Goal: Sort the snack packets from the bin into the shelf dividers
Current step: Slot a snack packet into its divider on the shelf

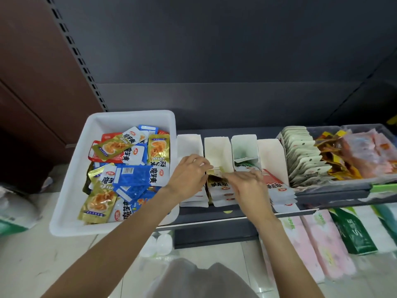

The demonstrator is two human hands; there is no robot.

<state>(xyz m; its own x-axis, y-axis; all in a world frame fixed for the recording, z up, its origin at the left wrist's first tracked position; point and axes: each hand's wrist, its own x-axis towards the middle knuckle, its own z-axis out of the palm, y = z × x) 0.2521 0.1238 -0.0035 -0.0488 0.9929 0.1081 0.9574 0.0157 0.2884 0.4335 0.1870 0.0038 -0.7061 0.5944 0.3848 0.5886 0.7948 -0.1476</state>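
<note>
Head view, nearest first: both forearms reach forward from the bottom of the frame to the front of the shelf [214, 214], and the two hands meet over the second white divider [218, 151] from the left. The left hand [189, 176] has its fingers curled and pinching the top edge of a gold packet [214, 171]; the right hand [247, 186] comes in from the other side with fingers bent onto the same packet, though how firmly it grips I cannot tell. The packet stands on edge at the front of that slot, its long axis running roughly left to right between the two hands, directly above a row of similar packets already filed there. My judgement is that the placing step is nearly done and only a push down and back into the slot remains; both hands are equally near. For the next pick, the white bin [71, 186] lies just to the left, touching the dividers' side of the shelf, so the left hand is the closer one. It is heaped with blue, gold and red packets [137, 175]. Farther right, a grey tray [335, 187] holds other snacks.
</note>
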